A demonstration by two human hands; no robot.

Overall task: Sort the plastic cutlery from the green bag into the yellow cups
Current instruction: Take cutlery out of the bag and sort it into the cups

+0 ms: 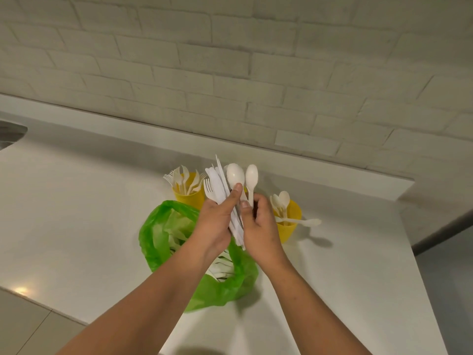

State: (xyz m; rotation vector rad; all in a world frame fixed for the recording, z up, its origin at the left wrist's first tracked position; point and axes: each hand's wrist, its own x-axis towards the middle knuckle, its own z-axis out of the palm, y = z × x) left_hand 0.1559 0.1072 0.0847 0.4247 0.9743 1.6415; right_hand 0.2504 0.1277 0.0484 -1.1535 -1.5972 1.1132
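Left hand [217,221] grips a mixed bundle of white plastic cutlery [220,185]; right hand [258,224] pinches one cream plastic spoon [251,179]. Yellow plastic cups [188,193] beyond are part-filled; the crumpled green plastic bag [163,234] beneath holds more.

No legible text, label, brand or number found — not on the green bag [163,234], the yellow cups [188,194], the white cutlery [235,175] or the brick wall [230,60].
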